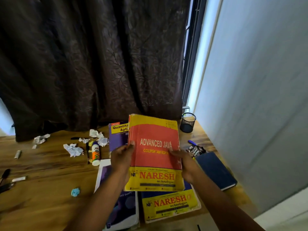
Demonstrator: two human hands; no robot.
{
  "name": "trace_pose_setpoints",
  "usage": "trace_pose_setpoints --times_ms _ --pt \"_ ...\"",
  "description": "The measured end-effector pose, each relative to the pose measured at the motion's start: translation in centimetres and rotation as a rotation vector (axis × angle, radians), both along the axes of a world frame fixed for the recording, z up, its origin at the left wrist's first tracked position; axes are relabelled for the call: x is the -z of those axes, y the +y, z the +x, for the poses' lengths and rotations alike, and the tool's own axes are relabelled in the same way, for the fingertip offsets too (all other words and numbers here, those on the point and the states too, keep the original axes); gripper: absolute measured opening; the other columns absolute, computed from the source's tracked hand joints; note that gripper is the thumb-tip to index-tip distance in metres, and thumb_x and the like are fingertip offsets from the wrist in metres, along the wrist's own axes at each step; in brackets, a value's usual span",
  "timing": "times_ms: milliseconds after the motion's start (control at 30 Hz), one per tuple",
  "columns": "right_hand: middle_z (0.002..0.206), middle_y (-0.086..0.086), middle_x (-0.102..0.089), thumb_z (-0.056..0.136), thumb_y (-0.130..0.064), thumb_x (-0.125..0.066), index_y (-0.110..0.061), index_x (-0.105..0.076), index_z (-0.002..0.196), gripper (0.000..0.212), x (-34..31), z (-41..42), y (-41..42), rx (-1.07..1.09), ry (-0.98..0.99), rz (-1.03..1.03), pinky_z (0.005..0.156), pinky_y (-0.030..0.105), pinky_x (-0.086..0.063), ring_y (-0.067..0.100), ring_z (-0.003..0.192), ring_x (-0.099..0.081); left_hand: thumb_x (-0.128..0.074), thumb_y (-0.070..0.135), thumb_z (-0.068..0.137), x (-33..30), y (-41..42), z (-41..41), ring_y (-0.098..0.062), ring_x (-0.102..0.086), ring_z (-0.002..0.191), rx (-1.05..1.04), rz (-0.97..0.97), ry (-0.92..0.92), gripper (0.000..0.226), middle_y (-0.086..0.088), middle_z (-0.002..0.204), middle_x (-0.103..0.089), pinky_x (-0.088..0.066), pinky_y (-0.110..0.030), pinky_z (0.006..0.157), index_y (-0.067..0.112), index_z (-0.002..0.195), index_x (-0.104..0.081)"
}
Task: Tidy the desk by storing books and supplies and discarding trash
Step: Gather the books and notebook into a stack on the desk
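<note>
Book (pixel 155 152) between both grips, raised above desk (pixel 43 165)

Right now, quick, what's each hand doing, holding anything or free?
Left hand: grips the left edge of the Advanced Java book, thumb on the cover.
Right hand: grips the same book's right edge.

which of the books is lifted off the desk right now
The red and yellow Advanced Java book, gripped at its sides by the left hand and right hand. The other books lie flat on the desk.
</note>
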State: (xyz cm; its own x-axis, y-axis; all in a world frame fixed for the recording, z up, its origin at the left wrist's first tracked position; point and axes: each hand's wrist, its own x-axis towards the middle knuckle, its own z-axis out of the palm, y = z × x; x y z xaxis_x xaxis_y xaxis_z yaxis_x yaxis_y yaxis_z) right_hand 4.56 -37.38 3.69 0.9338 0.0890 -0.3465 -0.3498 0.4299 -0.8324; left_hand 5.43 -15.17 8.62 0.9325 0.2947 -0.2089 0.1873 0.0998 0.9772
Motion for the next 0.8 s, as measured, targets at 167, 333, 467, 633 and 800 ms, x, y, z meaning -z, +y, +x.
trace_pose_setpoints --times_ms 167,333,467,633,800 --pt "0.112 0.017 -0.075 0.089 -0.005 -0.071 -0.013 -0.068 0.121 0.033 -0.1 -0.5 -2.9 -0.004 0.065 -0.302 0.098 0.060 -0.053 0.041 0.105 -0.071 -0.075 0.034 0.091 5.5 -1.8 -1.8 -0.027 -0.071 0.086 -0.032 -0.075 0.261 0.023 -0.008 0.090 -0.076 -0.057 -0.048 0.092 0.011 0.087 -0.074" --pt "0.107 0.020 -0.074 0.089 0.000 -0.065 -0.007 -0.068 0.111 0.023 1.3 -1.4 -4.6 -0.036 0.192 -0.567 0.094 0.051 -0.056 0.038 0.094 -0.072 -0.065 0.027 0.099 9.1 -3.1 -4.0 -0.032 -0.073 0.089 0.134 0.010 0.399 0.020 -0.015 0.092 -0.076 -0.058 -0.053 0.091 0.010 0.092 -0.071" --pt "0.112 0.019 -0.070 0.095 -0.005 -0.062 -0.011 -0.065 0.101 0.009 2.4 -2.8 -5.1 -0.056 0.241 -0.706 0.094 0.047 -0.055 0.035 0.105 -0.068 -0.063 0.020 0.099 10.4 -3.3 -4.3 -0.034 -0.072 0.089 0.332 0.186 0.461 0.016 -0.021 0.099 -0.075 -0.059 -0.042 0.087 0.007 0.093 -0.071" --pt "0.105 0.013 -0.073 0.101 -0.009 -0.053 -0.014 -0.067 0.095 0.015 2.6 -3.3 -5.3 -0.101 0.201 -0.826 0.098 0.049 -0.054 0.028 0.101 -0.070 -0.059 0.035 0.100 10.7 -3.9 -3.4 -0.016 -0.065 0.070 0.471 0.636 0.362 0.024 0.002 0.075 -0.068 -0.055 -0.031 0.075 0.022 0.084 -0.070" --pt "0.092 0.009 -0.074 0.097 -0.020 -0.059 -0.015 -0.069 0.084 0.017 3.6 -2.3 -4.6 -0.154 0.172 -1.046 0.091 0.048 -0.058 0.025 0.089 -0.072 -0.062 0.033 0.098 10.9 -3.3 -3.2 -0.007 -0.062 0.070 0.368 0.874 0.289 0.014 0.006 0.086 -0.065 -0.052 -0.027 0.060 0.019 0.095 -0.061"
